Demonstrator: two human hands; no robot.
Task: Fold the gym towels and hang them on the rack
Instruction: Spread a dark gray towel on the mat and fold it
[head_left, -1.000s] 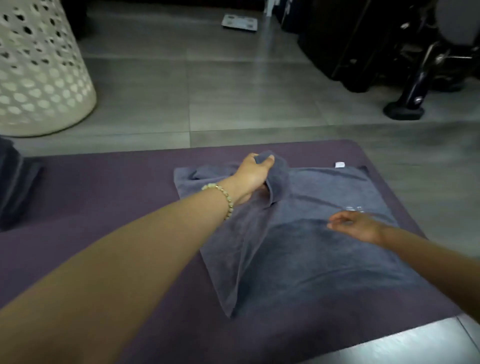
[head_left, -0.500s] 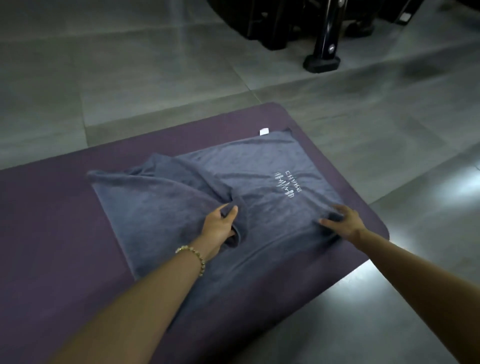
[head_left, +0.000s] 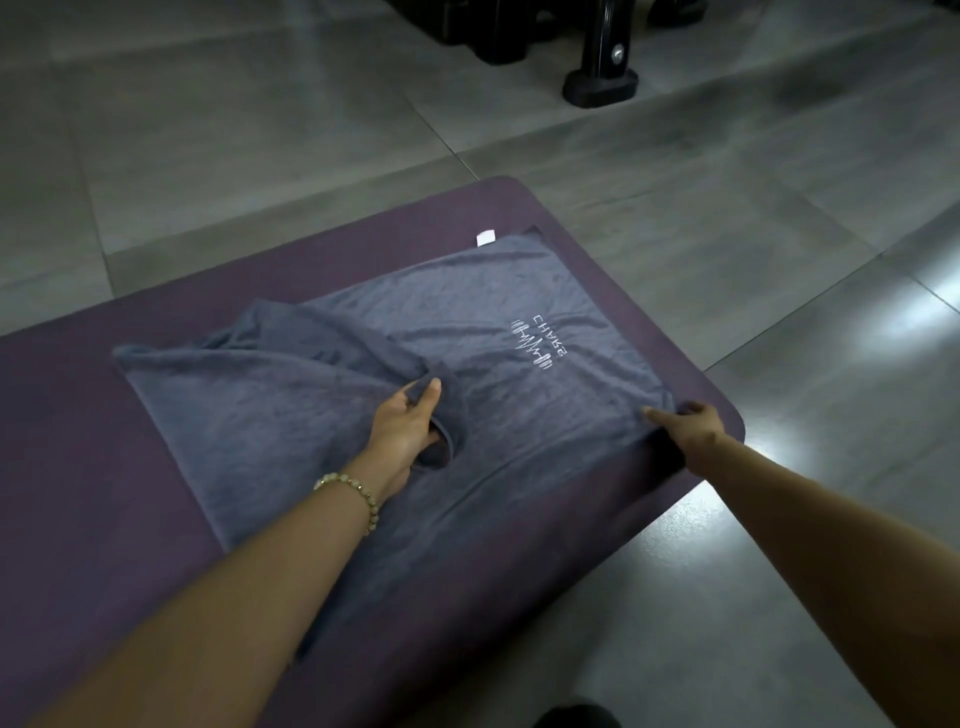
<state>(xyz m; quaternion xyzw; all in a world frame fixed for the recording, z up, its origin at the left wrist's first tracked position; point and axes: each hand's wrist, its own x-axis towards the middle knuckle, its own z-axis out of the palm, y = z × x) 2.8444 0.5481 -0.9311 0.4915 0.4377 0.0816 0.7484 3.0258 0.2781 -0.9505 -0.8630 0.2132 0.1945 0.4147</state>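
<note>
Tiled floor (head_left: 260, 156) — purple mat (head_left: 78, 467) (towel (head_left: 493, 312) atop).

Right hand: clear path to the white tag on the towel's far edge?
Probably yes. Only flat towel lies between the right hand and the white tag; the left hand grips a fold off to the side. The right hand must first release the near edge.

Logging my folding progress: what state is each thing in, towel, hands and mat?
towel: spread on the mat, rumpled, fold unfinished
left hand: grips a bunched fold of towel
right hand: pinches the towel's right edge
mat: flat on the floor, under towel
</note>
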